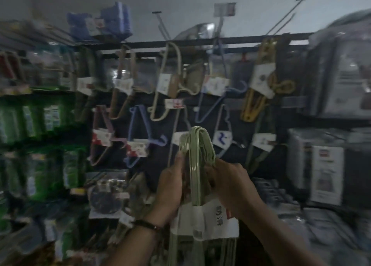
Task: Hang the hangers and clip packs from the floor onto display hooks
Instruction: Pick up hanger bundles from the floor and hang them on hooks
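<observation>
A dark display wall [241, 163] with horizontal black rails fills the middle of the frame, blurred by camera motion. Shelves of green packaged goods [40, 125] run down the left edge, and stacks of grey plastic-wrapped packs [331, 75] fill the right edge. Blue folded packs [112, 22] sit on top of the wall at upper left. Long bare metal display hooks [285, 16] stick out above the top rail at upper right.

Packs of hangers with white card labels hang in two rows across the wall: a beige hanger pack [170, 81] at upper centre, a yellow hanger pack [259, 85] to its right, and a blue hanger pack [138, 129] in the lower row, left of centre.

In the lower centre, in front of the wall, a bundle of pale green plastic hangers [197, 145] stands with its curved hook ends up, touching no display hook. The left hand [170, 183] grips the bundle's neck from the left, thumb pointing up along it. The right hand [230, 185] curls round it from the right. A white paper label band [208, 219] with printed characters wraps the bundle just below both hands. A thin dark bracelet [149, 224] circles the left wrist.
</observation>
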Motion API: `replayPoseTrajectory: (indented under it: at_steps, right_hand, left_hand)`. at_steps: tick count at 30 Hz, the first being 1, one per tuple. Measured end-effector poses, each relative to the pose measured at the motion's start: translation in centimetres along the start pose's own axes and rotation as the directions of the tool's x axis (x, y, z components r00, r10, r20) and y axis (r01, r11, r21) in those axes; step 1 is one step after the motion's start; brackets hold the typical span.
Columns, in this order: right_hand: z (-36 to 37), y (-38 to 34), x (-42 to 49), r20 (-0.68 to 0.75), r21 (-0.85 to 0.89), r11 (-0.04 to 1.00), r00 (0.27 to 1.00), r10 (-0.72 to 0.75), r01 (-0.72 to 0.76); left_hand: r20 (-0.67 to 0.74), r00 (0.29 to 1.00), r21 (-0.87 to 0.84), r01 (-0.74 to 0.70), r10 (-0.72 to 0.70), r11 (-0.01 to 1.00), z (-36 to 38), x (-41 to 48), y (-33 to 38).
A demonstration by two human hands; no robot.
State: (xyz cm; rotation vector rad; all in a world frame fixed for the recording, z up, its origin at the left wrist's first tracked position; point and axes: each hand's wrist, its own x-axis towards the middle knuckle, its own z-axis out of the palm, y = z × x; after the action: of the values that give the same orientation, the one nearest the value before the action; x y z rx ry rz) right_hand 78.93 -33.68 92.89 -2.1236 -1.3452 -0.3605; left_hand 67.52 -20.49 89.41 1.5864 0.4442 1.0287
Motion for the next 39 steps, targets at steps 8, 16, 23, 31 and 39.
replayPoseTrajectory:
  at_steps: [8,16,23,31,39]
  right_hand:
    - [-7.6,13.5,-1.7,-0.132,-0.026,0.977,0.97,0.206,-0.211]
    - [-9.9,22.0,0.4,-0.161,-0.171,0.915,0.927,0.34,-0.365]
    - [-9.8,27.8,7.0,-0.129,-0.291,0.869,0.916,0.379,-0.4]
    - [-9.8,32.8,15.6,-0.117,-0.285,0.911,0.954,0.276,-0.298]
    - [-9.6,35.2,16.5,-0.364,-0.384,0.918,0.93,-0.051,-0.1]
  left_hand:
    - [0.096,0.983,0.171,-0.173,0.158,0.97,12.5,5.0,-1.4]
    - [0.385,0.822,0.185,-0.514,0.419,0.838,17.9,12.9,-3.4]
    - [0.591,0.698,0.108,-0.566,0.405,0.818,22.0,20.1,-2.8]
    - [0.666,0.613,0.181,-0.686,0.426,0.704,25.8,23.7,-2.1]
    - [0.572,0.587,0.221,-0.783,0.573,0.582,29.4,25.4,-2.1]
